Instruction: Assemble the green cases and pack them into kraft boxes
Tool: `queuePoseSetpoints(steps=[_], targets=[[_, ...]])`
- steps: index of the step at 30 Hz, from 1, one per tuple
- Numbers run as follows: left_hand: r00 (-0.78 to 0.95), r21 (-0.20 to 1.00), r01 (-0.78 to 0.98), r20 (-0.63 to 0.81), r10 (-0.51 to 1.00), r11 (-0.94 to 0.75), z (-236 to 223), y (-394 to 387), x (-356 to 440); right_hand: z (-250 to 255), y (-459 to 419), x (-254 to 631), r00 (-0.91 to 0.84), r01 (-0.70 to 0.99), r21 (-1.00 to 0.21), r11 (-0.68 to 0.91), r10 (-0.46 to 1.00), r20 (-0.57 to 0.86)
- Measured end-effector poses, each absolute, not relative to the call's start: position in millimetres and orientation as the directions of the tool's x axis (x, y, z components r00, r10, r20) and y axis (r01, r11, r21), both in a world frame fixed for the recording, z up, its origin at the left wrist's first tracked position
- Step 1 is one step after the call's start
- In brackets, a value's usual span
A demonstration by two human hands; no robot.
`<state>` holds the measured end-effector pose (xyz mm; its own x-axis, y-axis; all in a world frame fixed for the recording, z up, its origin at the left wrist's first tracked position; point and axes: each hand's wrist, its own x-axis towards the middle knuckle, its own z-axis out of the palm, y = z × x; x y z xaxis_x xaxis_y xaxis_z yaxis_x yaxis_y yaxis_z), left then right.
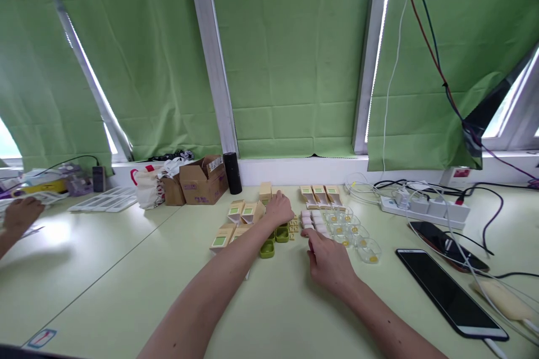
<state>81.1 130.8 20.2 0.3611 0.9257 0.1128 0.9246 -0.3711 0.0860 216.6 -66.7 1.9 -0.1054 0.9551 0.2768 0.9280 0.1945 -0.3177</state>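
My left hand [281,210] reaches over the green containers toward the back row, fingers bent and drawn together beside a small cardboard box [265,190]; whatever its fingertips hold is hidden. My right hand [332,262] has its index finger stretched out to the front of the pale pink blocks [306,219], with the thumb apart from it. Small olive-green open containers [266,249] sit below my left hand. Tiny yellow pieces [293,228] lie between the hands. Clear plastic cups [369,251] with yellow spots stand right of the blocks.
More small boxes with green labels stand left [220,239] and at the back [321,196]. A carton [204,182] and black cylinder [232,173] line the wall. Phones [450,289], a power strip [425,208] and cables lie right. Another person's hand [22,214] is far left.
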Motion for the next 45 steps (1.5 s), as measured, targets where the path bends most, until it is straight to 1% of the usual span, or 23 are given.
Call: queuePoseSetpoints(steps=[7,13,17,21,31,34,38,42,45], targets=[[0.315,0.206,0.926,0.040,0.948,-0.316,18.4,152.9,86.6,4.3,-66.4,216.8,-0.110,0.928,-0.320,0.189,0.962,0.249],[0.292,0.315,0.911,-0.035,0.956,-0.266,15.7,169.8,86.9,4.4,-66.8,215.9,-0.114,0.929,-0.315,0.194,0.960,0.254],[0.279,0.371,0.897,-0.054,0.959,-0.241,14.0,178.3,88.2,3.0,-66.9,215.9,-0.111,0.928,-0.317,0.195,0.958,0.264],[0.270,0.400,0.888,-0.052,0.961,-0.228,13.6,184.5,92.7,3.0,-67.4,216.4,-0.114,0.926,-0.319,0.203,0.954,0.276],[0.254,0.419,0.886,-0.077,0.964,-0.200,18.0,181.3,95.1,4.0,-67.2,216.9,-0.123,0.933,-0.297,0.202,0.956,0.265],[0.263,0.433,0.875,-0.044,0.964,-0.218,25.6,172.5,95.1,4.7,-67.8,217.0,-0.123,0.934,-0.296,0.198,0.960,0.253],[0.304,0.458,0.838,0.056,0.951,-0.295,38.6,149.5,94.2,7.1,-69.4,215.5,-0.123,0.936,-0.294,0.193,0.963,0.242],[0.390,0.482,0.762,0.193,0.900,-0.433,51.5,114.2,90.0,8.3,-70.3,213.7,-0.151,0.935,-0.286,0.210,0.965,0.214],[0.470,0.477,0.691,0.274,0.839,-0.543,60.9,82.2,80.7,6.8,-71.1,213.0,-0.187,0.926,-0.286,0.245,0.958,0.217]])
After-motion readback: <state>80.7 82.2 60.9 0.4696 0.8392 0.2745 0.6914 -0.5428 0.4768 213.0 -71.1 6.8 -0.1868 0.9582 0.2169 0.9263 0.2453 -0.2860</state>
